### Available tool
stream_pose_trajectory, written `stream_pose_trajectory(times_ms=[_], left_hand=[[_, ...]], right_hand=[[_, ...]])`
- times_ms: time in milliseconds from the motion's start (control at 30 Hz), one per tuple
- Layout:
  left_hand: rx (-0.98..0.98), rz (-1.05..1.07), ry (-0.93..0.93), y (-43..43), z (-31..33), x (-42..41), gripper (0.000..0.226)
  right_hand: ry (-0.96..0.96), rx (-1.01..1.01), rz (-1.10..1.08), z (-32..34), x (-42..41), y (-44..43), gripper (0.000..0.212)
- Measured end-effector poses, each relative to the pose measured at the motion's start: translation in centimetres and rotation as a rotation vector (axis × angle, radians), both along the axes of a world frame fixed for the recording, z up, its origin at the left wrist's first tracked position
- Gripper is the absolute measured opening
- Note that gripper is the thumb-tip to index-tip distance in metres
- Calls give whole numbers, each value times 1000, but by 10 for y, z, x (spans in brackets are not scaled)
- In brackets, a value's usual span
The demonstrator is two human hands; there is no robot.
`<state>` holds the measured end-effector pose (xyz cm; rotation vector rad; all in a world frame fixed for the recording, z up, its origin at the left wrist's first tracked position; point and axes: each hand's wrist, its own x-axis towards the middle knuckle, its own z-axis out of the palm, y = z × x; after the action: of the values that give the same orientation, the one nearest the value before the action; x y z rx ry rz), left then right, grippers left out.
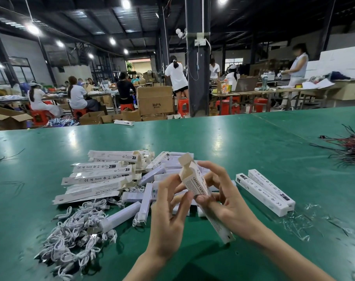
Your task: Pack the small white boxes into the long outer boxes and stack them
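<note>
- Long outer box (195,180), one, white and printed: I am holding it tilted above the green table (243,142). Its open, flapped end is pointing up and away from me, and its closed end is hanging low near the tabletop.
- Right hand (229,201): it is wrapping the box from the right, with the fingers curling over the far face and the thumb pressing on the printed front.
- Left hand (168,207): the fingers are half curled, and fingertips and thumb are pinching the box's left edge just under the open mouth.
- Box contents: the mouth is facing away, so I cannot tell whether anything is sitting inside.
- Small white boxes (152,175), a loose heap: they are lying on the table just behind my hands.
- Flat outer boxes (97,177), several: they are overlapping one another left of the heap.
- Closed long boxes (266,191), two: they are lying side by side, touching, to my right.
- White cables (75,232), a tangle: they are sprawling at the near left, beside the heap.
- Wire bundle (353,147), dark and red: it is lying at the far right edge.
</note>
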<state>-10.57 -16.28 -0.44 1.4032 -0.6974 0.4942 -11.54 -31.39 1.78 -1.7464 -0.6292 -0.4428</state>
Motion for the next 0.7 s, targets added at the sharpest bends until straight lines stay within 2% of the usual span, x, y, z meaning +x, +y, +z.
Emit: stream_pose_trajectory(times_ms=[133,333,700], left_hand=[[23,30,-12,1,-1,1,36],[52,52,-27,0,-1,1,38],[54,57,-60,0,-3,0,35]], right_hand=[[44,26,54,2,-2,-2,62],[108,73,122,3,-5,-2,67],[142,115,221,8,-15,2,55]])
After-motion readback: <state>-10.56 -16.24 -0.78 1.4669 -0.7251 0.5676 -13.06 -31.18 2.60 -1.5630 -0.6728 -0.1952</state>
